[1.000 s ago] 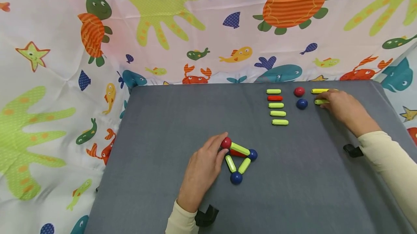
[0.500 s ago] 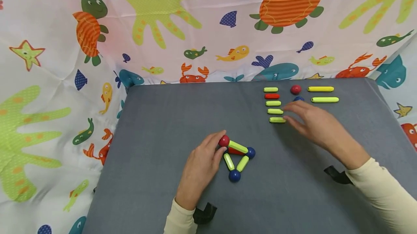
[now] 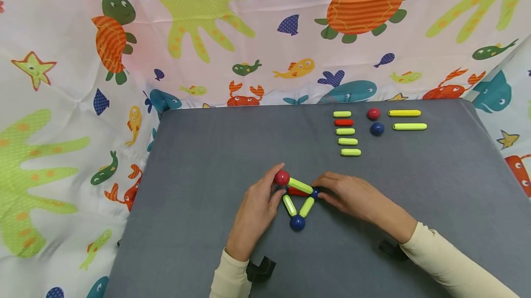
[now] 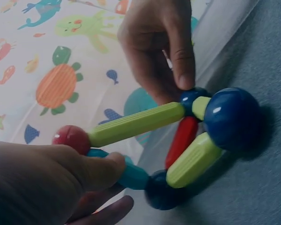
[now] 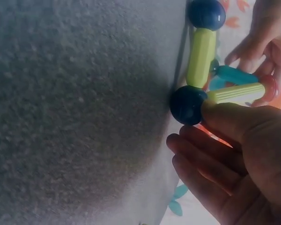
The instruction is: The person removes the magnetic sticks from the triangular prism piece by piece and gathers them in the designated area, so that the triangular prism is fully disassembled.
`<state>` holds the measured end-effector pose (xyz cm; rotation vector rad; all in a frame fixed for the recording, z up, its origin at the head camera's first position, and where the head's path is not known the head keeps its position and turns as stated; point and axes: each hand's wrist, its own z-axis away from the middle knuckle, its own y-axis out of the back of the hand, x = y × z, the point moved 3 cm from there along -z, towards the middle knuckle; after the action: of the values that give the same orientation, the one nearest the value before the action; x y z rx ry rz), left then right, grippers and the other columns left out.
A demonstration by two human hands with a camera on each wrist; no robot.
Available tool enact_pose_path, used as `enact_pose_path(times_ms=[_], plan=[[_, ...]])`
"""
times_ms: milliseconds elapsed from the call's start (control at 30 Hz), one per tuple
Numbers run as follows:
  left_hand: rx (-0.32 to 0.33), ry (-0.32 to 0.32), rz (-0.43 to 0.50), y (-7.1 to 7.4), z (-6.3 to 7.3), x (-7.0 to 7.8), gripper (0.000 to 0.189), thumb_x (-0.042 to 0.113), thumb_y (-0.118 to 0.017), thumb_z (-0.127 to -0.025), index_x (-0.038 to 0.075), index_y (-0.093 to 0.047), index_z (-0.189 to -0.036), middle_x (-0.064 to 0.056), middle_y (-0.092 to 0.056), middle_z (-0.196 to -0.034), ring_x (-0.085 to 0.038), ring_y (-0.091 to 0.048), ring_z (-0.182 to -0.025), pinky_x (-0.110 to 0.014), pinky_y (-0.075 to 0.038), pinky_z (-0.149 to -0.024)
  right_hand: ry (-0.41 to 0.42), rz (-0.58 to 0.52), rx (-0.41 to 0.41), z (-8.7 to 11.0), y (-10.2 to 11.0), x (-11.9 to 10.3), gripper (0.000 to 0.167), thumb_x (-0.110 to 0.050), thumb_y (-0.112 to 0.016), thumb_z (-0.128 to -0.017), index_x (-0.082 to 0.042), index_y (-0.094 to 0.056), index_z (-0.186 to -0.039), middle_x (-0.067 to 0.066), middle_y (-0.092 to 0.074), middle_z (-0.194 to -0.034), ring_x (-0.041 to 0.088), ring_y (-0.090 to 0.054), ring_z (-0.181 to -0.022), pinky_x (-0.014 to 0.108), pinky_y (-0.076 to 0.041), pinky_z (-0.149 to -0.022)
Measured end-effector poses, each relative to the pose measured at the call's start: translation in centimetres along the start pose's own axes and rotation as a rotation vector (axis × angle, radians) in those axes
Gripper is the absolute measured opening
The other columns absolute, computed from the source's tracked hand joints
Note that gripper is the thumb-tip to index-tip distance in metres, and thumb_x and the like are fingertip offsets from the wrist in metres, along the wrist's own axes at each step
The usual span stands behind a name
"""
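Note:
A frame of magnetic sticks and balls stands on the grey table. Its triangular base has a red stick (image 3: 296,192), two lime sticks and blue balls, the nearest blue ball (image 3: 297,223) at the front corner. A red ball (image 3: 282,178) sits raised at the top, joined by a lime stick (image 3: 300,185) and a teal stick (image 4: 135,176). My left hand (image 3: 254,212) holds the frame by the red ball and teal stick, thumb across the teal. My right hand (image 3: 356,198) pinches the right-hand blue ball (image 5: 189,105) between thumb and fingers.
Toward the back right, short lime sticks (image 3: 350,152) and a short red stick (image 3: 344,122) lie in a column. Beside them are a loose red ball (image 3: 373,114), a loose blue ball (image 3: 377,128), a long yellow stick (image 3: 404,113) and a long lime stick (image 3: 410,127).
My right hand has left the long lime stick at the back right and come left and nearer, to the frame's right-hand blue ball. The left hand keeps its hold at the top.

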<state>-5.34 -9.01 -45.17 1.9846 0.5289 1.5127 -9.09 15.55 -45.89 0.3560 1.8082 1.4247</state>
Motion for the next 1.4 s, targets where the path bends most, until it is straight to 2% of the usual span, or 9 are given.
enact_pose_path(times_ms=[67, 200, 300, 433, 600, 700, 933, 1167, 1400], plan=[[0.013, 0.008, 0.017, -0.2, 0.0, -0.3, 0.064, 0.003, -0.08, -0.094, 0.011, -0.054, -0.152, -0.012, -0.072, -0.133, -0.022, -0.076, -0.108, -0.036, -0.062, -0.09, 0.001, 0.005, 0.006, -0.1, 0.0, 0.0, 0.027, -0.021, -0.079, -0.098, -0.019, -0.074, -0.125, -0.007, -0.07, -0.111, 0.005, -0.069, -0.09, 0.033, -0.062, -0.076], [0.031, 0.022, 0.009, -0.6, 0.0, -0.7, 0.042, 0.006, -0.08, -0.094, 0.007, -0.064, -0.134, -0.011, -0.077, -0.119, -0.021, -0.077, -0.101, -0.036, -0.063, -0.085, -0.012, 0.016, -0.001, -0.3, 0.0, 0.1, 0.028, -0.02, -0.08, -0.098, -0.018, -0.075, -0.125, -0.006, -0.071, -0.11, 0.005, -0.068, -0.086, 0.032, -0.062, -0.075], [0.035, 0.042, -0.023, -0.8, 0.1, -0.9, 0.027, 0.011, -0.081, -0.095, 0.01, -0.07, -0.12, -0.007, -0.078, -0.105, -0.016, -0.075, -0.087, -0.034, -0.061, -0.074, -0.024, 0.019, -0.016, -0.4, 0.2, 0.2, 0.029, -0.021, -0.08, -0.098, -0.017, -0.074, -0.127, -0.005, -0.07, -0.11, 0.004, -0.066, -0.085, 0.033, -0.062, -0.075], [0.041, 0.063, -0.03, -0.9, 0.0, -1.2, 0.021, 0.015, -0.081, -0.095, 0.012, -0.073, -0.115, -0.002, -0.074, -0.087, -0.01, -0.061, -0.068, -0.027, -0.051, -0.06, -0.018, 0.014, 0.005, -0.6, 1.2, 0.0, 0.028, -0.023, -0.078, -0.099, -0.016, -0.075, -0.126, -0.005, -0.07, -0.112, 0.006, -0.068, -0.088, 0.035, -0.062, -0.077], [0.043, 0.048, -0.025, -1.1, -0.1, -1.2, 0.02, 0.015, -0.082, -0.095, 0.014, -0.074, -0.113, 0.001, -0.072, -0.085, -0.009, -0.06, -0.068, -0.027, -0.05, -0.061, 0.042, 0.001, 0.089, -1.3, 3.0, -1.0, 0.032, -0.026, -0.078, -0.1, -0.015, -0.073, -0.13, -0.002, -0.071, -0.116, 0.009, -0.071, -0.094, 0.036, -0.063, -0.081], [0.038, 0.051, -0.023, -1.1, 0.0, -1.2, 0.017, 0.015, -0.081, -0.096, 0.014, -0.074, -0.112, -0.001, -0.076, -0.091, -0.01, -0.066, -0.074, -0.029, -0.055, -0.066, 0.097, -0.022, 0.131, -2.3, 3.7, -2.4, 0.04, -0.029, -0.078, -0.1, -0.016, -0.07, -0.137, -0.001, -0.07, -0.121, 0.011, -0.071, -0.1, 0.035, -0.062, -0.085], [0.037, 0.051, -0.05, -0.9, 0.2, -1.3, 0.012, 0.015, -0.078, -0.098, 0.014, -0.075, -0.11, -0.005, -0.079, -0.098, -0.013, -0.074, -0.082, -0.032, -0.06, -0.07, 0.222, -0.044, 0.144, -4.9, 3.5, -5.5, 0.058, -0.028, -0.081, -0.097, -0.016, -0.059, -0.149, 0.002, -0.067, -0.134, 0.016, -0.071, -0.113, 0.034, -0.062, -0.089], [0.023, 0.052, -0.067, -0.8, 0.2, -1.3, 0.008, 0.021, -0.075, -0.101, 0.016, -0.075, -0.107, 0.0, -0.073, -0.081, -0.005, -0.061, -0.062, -0.023, -0.048, -0.054, 0.287, 0.039, 0.117, -6.1, 2.7, -6.9, 0.043, -0.016, -0.079, -0.098, -0.012, -0.068, -0.14, 0.004, -0.068, -0.13, 0.017, -0.068, -0.113, 0.035, -0.06, -0.093], [0.027, 0.049, -0.069, -0.7, 0.2, -1.2, 0.006, 0.023, -0.075, -0.101, 0.017, -0.075, -0.102, 0.001, -0.071, -0.076, -0.002, -0.056, -0.057, -0.022, -0.045, -0.05, 0.281, 0.073, 0.115, -6.4, 2.4, -7.3, 0.039, -0.013, -0.081, -0.096, -0.01, -0.069, -0.133, 0.004, -0.068, -0.126, 0.02, -0.066, -0.113, 0.036, -0.058, -0.098]])
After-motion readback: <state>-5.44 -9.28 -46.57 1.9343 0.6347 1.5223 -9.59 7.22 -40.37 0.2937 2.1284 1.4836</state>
